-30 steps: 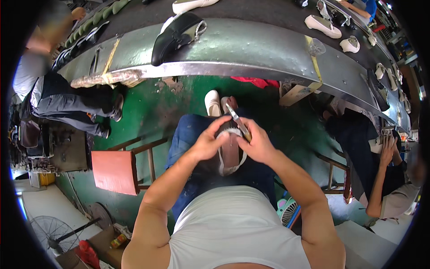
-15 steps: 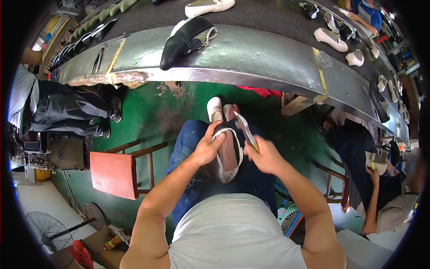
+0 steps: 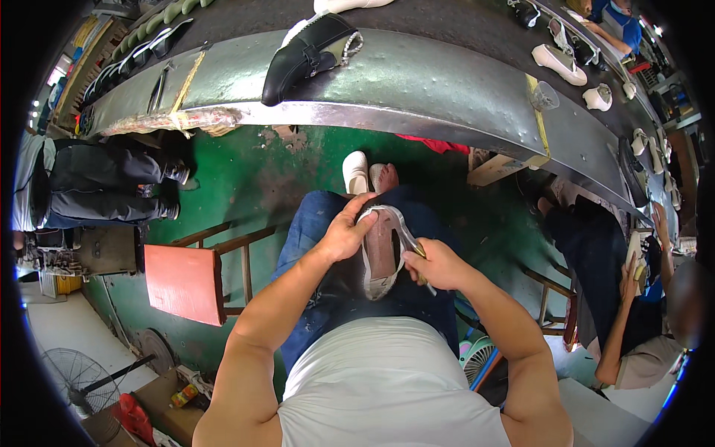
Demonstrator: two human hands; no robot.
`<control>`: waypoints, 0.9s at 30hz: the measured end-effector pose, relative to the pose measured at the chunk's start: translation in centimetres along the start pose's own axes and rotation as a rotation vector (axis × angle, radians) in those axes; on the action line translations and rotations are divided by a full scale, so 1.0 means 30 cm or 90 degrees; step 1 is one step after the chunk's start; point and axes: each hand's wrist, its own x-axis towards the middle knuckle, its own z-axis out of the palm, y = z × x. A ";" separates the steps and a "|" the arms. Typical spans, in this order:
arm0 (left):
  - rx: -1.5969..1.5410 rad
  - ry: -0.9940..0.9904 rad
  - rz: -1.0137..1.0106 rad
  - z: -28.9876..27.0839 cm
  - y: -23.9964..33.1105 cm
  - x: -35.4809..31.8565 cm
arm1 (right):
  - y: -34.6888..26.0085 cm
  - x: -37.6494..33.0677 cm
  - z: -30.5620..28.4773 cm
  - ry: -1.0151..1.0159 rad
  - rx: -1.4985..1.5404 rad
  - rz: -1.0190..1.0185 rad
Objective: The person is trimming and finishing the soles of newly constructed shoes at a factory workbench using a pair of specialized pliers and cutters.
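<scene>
White-rimmed brown shoe (image 3: 383,257) looked matt, long grey metal bench (image 3: 447,74) shone, black leather-like shoe (image 3: 290,68) gleamed at its near edge, square reddish-pink stool seat (image 3: 182,283) looked glossy.

A table (image 3: 447,71) with a metal border spans the upper area. A black shoe (image 3: 289,68) rests near its front edge; pale shoes (image 3: 557,64) lie farther right. A stool (image 3: 182,277) with a reddish top stands on the green floor (image 3: 249,175). A wire-cage fan (image 3: 77,395) is located at lower left.
</scene>
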 end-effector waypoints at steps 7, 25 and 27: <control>-0.020 0.013 0.015 -0.017 -0.058 0.015 | 0.125 0.074 0.073 0.258 -0.260 -0.221; -0.216 0.109 -0.067 0.050 0.072 -0.028 | 0.070 -0.136 0.050 0.046 -0.248 -0.211; -0.085 0.126 0.044 0.036 0.132 -0.072 | 0.125 -0.190 0.048 0.042 -0.182 -0.228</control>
